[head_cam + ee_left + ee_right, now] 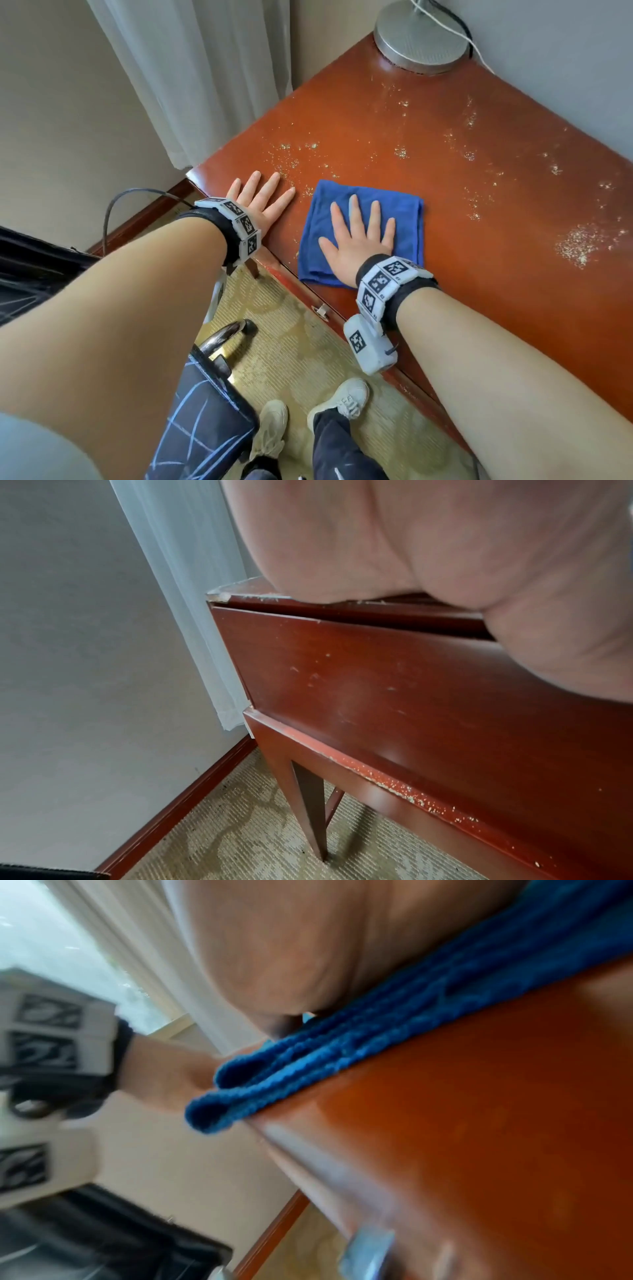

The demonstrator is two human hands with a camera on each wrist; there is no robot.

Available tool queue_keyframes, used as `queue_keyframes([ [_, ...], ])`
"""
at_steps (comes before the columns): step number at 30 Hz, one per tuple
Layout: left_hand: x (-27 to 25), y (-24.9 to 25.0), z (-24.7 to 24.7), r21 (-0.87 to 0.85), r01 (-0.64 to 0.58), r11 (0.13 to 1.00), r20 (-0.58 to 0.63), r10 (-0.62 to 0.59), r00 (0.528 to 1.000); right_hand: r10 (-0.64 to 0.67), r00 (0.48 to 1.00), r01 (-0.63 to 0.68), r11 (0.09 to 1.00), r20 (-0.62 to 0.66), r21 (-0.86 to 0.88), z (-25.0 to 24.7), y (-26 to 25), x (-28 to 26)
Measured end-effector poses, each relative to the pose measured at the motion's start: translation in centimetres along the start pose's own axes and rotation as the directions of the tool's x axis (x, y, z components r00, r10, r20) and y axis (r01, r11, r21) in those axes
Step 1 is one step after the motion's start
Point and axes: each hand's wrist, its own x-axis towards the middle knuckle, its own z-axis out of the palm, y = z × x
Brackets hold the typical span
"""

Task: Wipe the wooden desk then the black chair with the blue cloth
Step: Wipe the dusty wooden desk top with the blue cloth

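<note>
Right hand [359,240] flat on blue cloth [400,212]; left hand [260,202] flat beside it on desk [479,171].

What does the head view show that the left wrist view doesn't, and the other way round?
Only the head view: the right hand flat on the folded blue cloth, crumbs scattered over the desktop, the lamp base at the far end, and the black chair by the feet. Only the left wrist view: the desk's drawer front, its leg and the baseboard. Both show the left hand flat at the edge of the wooden desk, the curtain and carpet.
</note>
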Motion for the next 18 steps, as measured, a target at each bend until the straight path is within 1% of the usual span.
queue_keyframes([
  [3, -0.1, 0.1, -0.1, -0.003, 0.007, 1.000, 0.008, -0.007, 1.000, -0.172, 0.985, 0.173, 0.981, 0.008, -0.085, 1.3, -1.6, -2.0],
  [5, -0.3, 0.2, -0.4, 0.000, 0.007, 1.000, 0.001, -0.007, 1.000, -0.272, 0.960, 0.279, 0.948, 0.065, -0.153, 1.9, -1.0, -3.4],
  [7, -0.6, 0.1, -0.4, -0.012, -0.005, 1.000, -0.011, 0.004, 1.000, -0.326, 0.935, 0.349, 0.920, 0.141, -0.181, 1.9, 0.7, -4.2],
  [8, -0.7, 0.1, -0.5, -0.018, -0.010, 1.000, -0.013, 0.010, 1.000, -0.325, 0.932, 0.352, 0.918, 0.162, -0.183, 1.7, 1.8, -4.4],
  [9, -0.7, 0.2, -0.5, -0.020, -0.016, 1.000, -0.013, 0.016, 1.000, -0.300, 0.938, 0.329, 0.927, 0.173, -0.180, 1.4, 3.0, -4.4],
  [10, -0.8, 0.2, -0.6, -0.022, -0.020, 1.000, -0.007, 0.020, 1.000, -0.250, 0.952, 0.280, 0.944, 0.175, -0.173, 1.0, 4.2, -4.2],
  [13, -0.7, 0.1, -0.6, -0.022, -0.024, 0.999, 0.005, 0.024, 1.000, -0.055, 0.990, 0.071, 0.990, 0.130, -0.124, -0.1, 6.6, -2.9],
  [16, -0.5, 0.1, -0.5, -0.010, -0.029, 1.000, 0.000, 0.029, 1.000, 0.074, 0.993, -0.072, 0.997, 0.092, -0.026, -0.3, 5.0, -1.6],
  [18, -0.5, 0.1, -0.4, -0.014, -0.028, 1.000, -0.007, 0.028, 1.000, 0.118, 0.991, -0.121, 0.992, 0.068, 0.037, -0.4, 2.7, -0.7],
])
